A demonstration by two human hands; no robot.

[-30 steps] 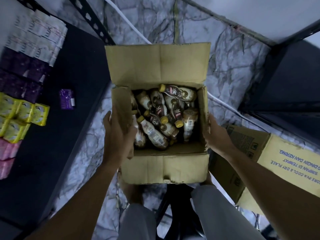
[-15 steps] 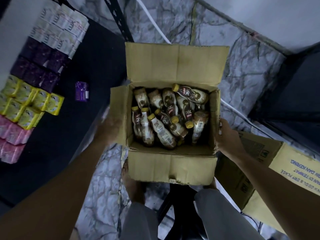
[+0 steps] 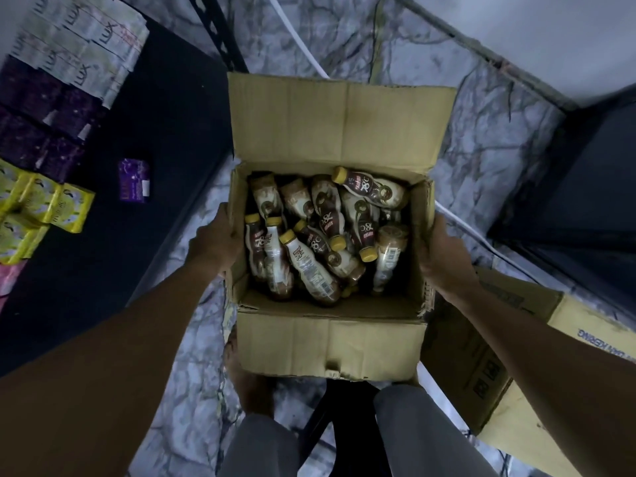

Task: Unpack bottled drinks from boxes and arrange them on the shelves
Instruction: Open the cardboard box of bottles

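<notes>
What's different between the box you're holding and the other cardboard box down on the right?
The held box is open, flaps spread, with bottles lying jumbled inside; the box on the right shows no contents. The held box's near flap is plain; the right one carries blue lettering. The left hand and right hand hold the held box's sides; neither holds the other. Both are brown cardboard.

The box (image 3: 330,346) stood open on top, its far flap (image 3: 340,125) upright behind the opening. Jumbled bottles (image 3: 309,266) filled most of it, leaving a bare strip along the near wall. The left hand (image 3: 215,242) gripped the left wall; the right hand (image 3: 444,259) lay against the right. A second carton (image 3: 481,356) crowded the right side.
</notes>
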